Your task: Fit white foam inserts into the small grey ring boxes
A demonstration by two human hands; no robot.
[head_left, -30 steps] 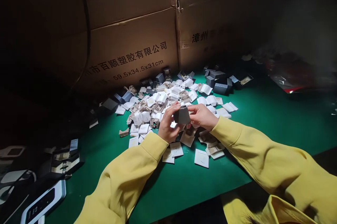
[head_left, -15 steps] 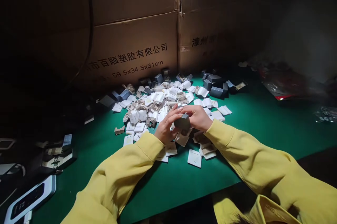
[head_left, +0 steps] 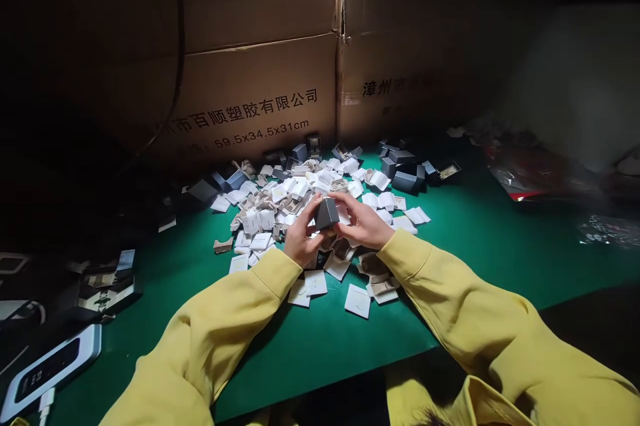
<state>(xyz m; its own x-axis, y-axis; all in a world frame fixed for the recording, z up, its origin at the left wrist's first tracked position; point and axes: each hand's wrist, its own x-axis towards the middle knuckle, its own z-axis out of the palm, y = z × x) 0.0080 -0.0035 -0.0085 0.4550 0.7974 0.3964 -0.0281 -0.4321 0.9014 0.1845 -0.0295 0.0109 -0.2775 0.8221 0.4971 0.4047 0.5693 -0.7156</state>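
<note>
A small dark grey box (head_left: 327, 213) is held between both hands above the pile, one slanted face turned toward me. My left hand (head_left: 302, 235) grips its left side, the thumb low and the fingertips at the top. From the other side my right hand (head_left: 363, 222) holds it, fingers along the top and right edge. Whether the box has a lid ajar I cannot tell. Behind and below the hands spreads a heap of white folded cards and grey-beige inserts (head_left: 300, 189). Several square white cards (head_left: 358, 301) lie nearer to me.
Dark boxes (head_left: 406, 173) lie at the back of the green table (head_left: 480, 253), against large cardboard cartons (head_left: 260, 73). A white device with a cable (head_left: 53, 373) sits at the left, near open boxes (head_left: 107, 286). Plastic bags (head_left: 525, 173) are at the right.
Both hands and the box have shifted slightly left in view, and the box is turned so a larger slanted face shows. The whole view has also shifted a little.
</note>
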